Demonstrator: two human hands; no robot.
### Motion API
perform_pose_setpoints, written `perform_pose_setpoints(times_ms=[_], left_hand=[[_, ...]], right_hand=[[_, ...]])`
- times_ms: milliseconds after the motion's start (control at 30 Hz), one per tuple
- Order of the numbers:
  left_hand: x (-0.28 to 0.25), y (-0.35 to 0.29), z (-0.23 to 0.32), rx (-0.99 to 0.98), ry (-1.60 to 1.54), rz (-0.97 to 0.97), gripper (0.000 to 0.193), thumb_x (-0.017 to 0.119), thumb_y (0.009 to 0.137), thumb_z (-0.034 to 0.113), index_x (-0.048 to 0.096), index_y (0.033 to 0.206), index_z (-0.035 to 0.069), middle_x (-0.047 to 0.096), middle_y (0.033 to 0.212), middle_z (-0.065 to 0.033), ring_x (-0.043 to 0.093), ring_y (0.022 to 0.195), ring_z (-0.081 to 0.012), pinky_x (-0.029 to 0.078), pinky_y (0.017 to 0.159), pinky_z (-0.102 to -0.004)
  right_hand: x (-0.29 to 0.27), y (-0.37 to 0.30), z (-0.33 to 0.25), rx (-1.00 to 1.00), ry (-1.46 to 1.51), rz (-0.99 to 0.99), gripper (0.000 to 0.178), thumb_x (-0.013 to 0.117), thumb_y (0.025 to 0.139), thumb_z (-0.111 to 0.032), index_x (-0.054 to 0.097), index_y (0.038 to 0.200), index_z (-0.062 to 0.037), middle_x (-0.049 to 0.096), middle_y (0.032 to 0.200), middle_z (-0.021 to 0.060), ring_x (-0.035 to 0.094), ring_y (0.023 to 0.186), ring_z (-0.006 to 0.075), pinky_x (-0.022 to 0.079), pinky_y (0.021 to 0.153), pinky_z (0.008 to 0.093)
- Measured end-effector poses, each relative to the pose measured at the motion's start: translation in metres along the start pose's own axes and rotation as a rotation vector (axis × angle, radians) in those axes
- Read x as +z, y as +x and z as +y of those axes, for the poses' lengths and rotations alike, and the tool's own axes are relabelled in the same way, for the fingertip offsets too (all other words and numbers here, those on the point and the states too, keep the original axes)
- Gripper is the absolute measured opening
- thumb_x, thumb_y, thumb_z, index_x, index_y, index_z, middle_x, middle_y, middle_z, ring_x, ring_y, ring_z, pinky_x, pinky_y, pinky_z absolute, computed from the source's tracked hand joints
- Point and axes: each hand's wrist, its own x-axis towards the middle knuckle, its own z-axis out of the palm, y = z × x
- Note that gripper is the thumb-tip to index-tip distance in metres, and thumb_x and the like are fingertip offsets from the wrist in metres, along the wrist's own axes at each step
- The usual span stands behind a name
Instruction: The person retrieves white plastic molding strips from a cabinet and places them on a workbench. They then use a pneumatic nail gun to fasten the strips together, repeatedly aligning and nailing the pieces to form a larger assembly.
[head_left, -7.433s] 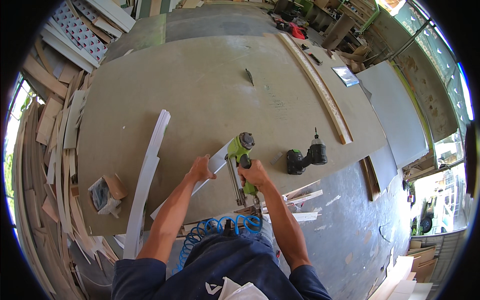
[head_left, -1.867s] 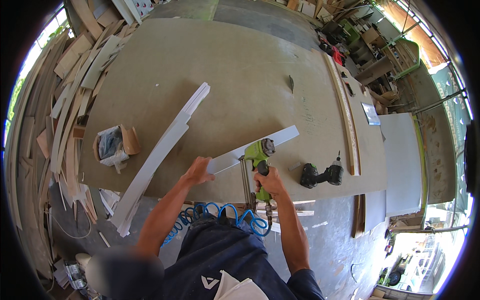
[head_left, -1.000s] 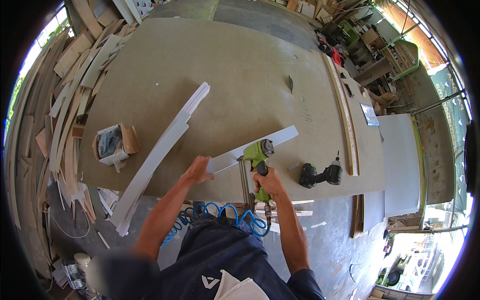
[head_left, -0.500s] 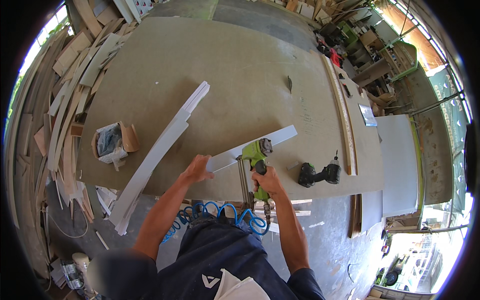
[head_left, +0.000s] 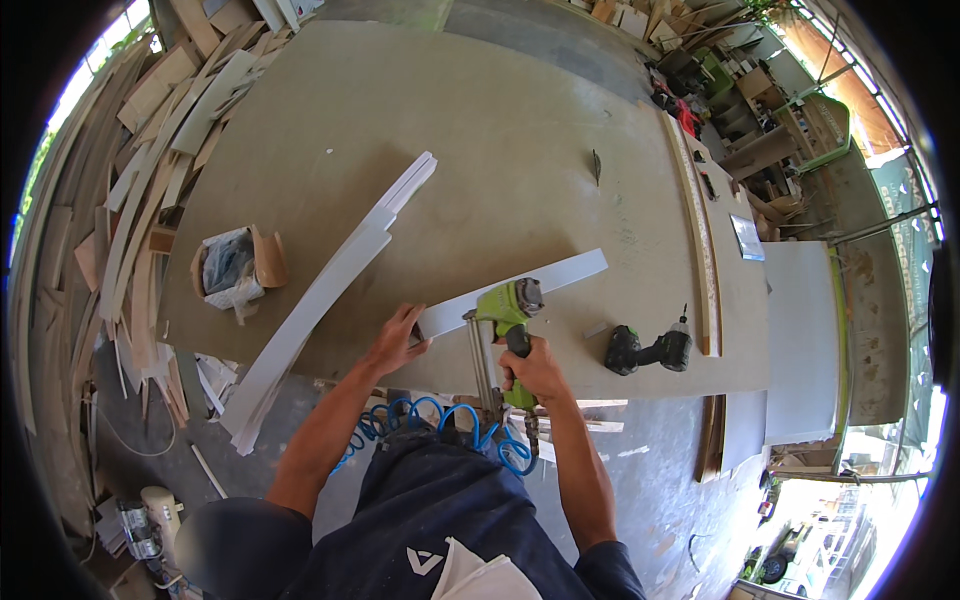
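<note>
My right hand (head_left: 538, 370) is wrapped round the handle of a green pneumatic nail gun (head_left: 510, 301). Its head sits over the middle of a narrow white board (head_left: 572, 268), though whether the nose touches is hidden. At the board's near left end, my left hand (head_left: 396, 342) grips it with fingers and thumb. A coiled blue air hose (head_left: 430, 408) runs in front of my waist and leads to the gun. Left of my left hand lies a stack of long white strips (head_left: 330, 282), overhanging the table's near edge.
On the brown worktable (head_left: 480, 130) stand an opened carton (head_left: 268, 262) at left and a cordless driver (head_left: 650, 350) at right. A long wooden batten (head_left: 697, 240) lies along the right side. Piled timber offcuts (head_left: 130, 220) flank the table's left.
The view has shifted slightly, so the table's things sit a little farther right. My left hand's fingers have shifted at the board's end. The nail gun stays over the board.
</note>
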Motion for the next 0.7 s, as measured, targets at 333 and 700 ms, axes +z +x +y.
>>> perform_pose_setpoints(times_ms=[333, 700], left_hand=[[-0.004, 0.002, 0.002, 0.040, 0.024, -0.015, 0.063, 0.077, 0.083, 0.016, 0.047, 0.135, -0.003, 0.056, 0.118, -0.0193, 0.061, 0.104, -0.0384, 0.052, 0.087, -0.0443], [-0.002, 0.001, 0.002, 0.080, 0.013, 0.039, 0.061, 0.078, 0.081, 0.016, 0.049, 0.132, -0.001, 0.057, 0.113, -0.0186, 0.060, 0.101, -0.0382, 0.052, 0.086, -0.0440]], right_hand=[[0.030, 0.004, -0.011, -0.094, -0.205, -0.147, 0.024, 0.065, 0.083, -0.010, 0.062, 0.096, 0.0092, 0.061, 0.067, 0.0087, 0.062, 0.048, 0.0169, 0.051, 0.047, 0.0320], [0.031, 0.010, -0.008, -0.123, -0.259, -0.163, 0.023, 0.066, 0.082, -0.010, 0.062, 0.092, 0.0098, 0.062, 0.066, 0.0104, 0.064, 0.049, 0.0183, 0.051, 0.047, 0.0342]])
